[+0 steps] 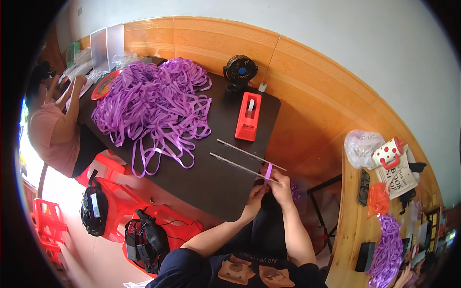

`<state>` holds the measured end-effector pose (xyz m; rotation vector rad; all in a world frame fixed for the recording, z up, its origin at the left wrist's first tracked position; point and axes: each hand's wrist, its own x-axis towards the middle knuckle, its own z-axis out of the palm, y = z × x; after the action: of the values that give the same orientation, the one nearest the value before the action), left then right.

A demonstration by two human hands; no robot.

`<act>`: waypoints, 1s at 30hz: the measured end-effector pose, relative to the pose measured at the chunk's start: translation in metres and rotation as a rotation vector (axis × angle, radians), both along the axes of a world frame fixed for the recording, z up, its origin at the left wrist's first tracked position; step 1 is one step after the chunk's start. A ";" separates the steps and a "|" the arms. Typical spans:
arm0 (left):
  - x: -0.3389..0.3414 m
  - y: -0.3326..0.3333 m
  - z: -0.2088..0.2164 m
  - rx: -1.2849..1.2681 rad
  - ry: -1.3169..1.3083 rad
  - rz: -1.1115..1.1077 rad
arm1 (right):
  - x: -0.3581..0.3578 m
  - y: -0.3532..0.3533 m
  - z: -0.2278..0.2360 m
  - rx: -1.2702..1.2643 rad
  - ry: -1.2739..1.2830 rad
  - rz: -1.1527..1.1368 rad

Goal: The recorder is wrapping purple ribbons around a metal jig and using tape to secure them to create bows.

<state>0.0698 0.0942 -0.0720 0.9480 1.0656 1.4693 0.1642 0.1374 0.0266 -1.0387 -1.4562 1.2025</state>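
Note:
Two thin metal rods (234, 163) lie parallel and stick out past the right edge of the dark table (197, 192). A purple ribbon (269, 171) loops around both near their outer ends. Just below the rods, my left hand (255, 196) pinches the ribbon's lower part. My right hand (281, 190) is closed on the ribbon beside it, by the nearer rod's tip. The ends between my fingers are mostly hidden. A large tangled heap of purple ribbon (149, 101) covers the table's far left, with loose loops hanging toward its front edge.
A red tape dispenser (248, 117) and a black fan (240, 72) stand beyond the rods. Red stools (115, 206) with black bags line the left. A co-worker (55, 125) sits far left. The wooden table (345, 230) at right holds more ribbon, a phone and a dotted mug.

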 end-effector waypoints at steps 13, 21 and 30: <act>-0.007 -0.024 0.057 -0.024 0.103 -0.036 | 0.027 0.044 0.095 0.944 -0.635 -0.436; -0.015 -0.027 0.063 -0.179 -0.414 -0.209 | -0.003 -0.102 0.106 1.358 -1.075 -0.439; -0.016 -0.013 0.084 -0.188 -0.398 -0.240 | 0.004 -0.170 0.012 1.045 -1.239 -0.322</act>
<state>0.0541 0.0816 0.0122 0.5937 0.7530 1.2657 0.1682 -0.0322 0.0387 -1.1472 -2.2533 -0.6651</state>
